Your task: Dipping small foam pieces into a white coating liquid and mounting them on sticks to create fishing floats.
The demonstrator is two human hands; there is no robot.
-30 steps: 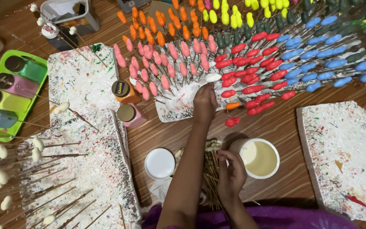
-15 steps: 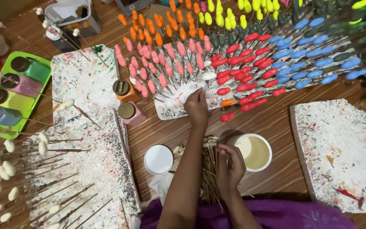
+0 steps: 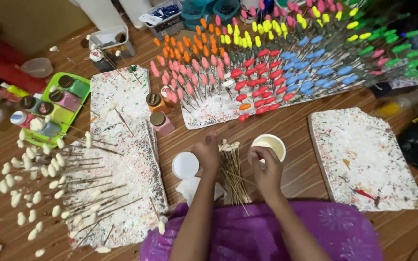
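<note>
- Now both hands are back near the lap, w/ the bundle of thin sticks between them; sticks lie on the wooden floor, white bulb tips pointing away from the person.
- Left hand: fingers curled together at the bundle's left edge, by the white tips. Looks pinched on a stick, but can't tell for sure.
- Right hand: fingers bunched, thumb to fingertips, just right of the bundle and overlapping the near rim of the cup of pale paint. Can't tell if anything is in the grip.
- White lid lies just left of the left hand; crumpled tissue nearer the lap.
- Change vs 1 s ago: left arm was stretched out to the speckled foam board holding the rows of painted sticks, reaching among the pink and red ones; at 0.5 s it was still out there. It has pulled in to the bundle.
- Judged: one stick got planted in the rows, and a fresh one is being picked.
- Right hand barely shifted, stayed by the cup.
- Camera view also tilted: more of the left side shows, w/ unpainted white-tipped sticks lying on a splattered board and a green tray of paint jars.
</note>
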